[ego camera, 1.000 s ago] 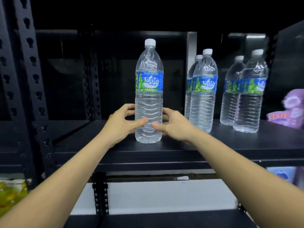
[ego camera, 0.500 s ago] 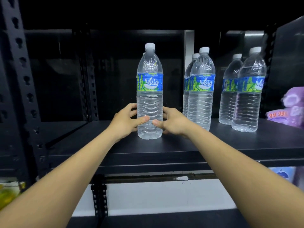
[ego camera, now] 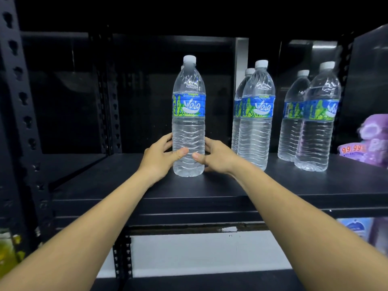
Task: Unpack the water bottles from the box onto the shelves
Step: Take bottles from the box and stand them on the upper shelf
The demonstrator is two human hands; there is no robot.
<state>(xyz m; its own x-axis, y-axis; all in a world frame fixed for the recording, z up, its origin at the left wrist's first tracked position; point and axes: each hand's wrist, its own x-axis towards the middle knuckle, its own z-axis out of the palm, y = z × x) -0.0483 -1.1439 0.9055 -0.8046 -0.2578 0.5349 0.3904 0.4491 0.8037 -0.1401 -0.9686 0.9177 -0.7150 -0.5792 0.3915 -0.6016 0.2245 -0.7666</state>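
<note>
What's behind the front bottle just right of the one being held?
A second water bottle: its white cap, shoulder and left edge show past the front bottle. The rest of its body and base are covered.

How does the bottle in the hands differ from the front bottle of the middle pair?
The held bottle is gripped low on its body by the left hand and the right hand; the middle front bottle stands untouched. The held bottle is further left, and its base looks nearer the front edge of the shelf than the middle front bottle's. Both are upright, white-capped and full, with blue-green labels facing out.
</note>
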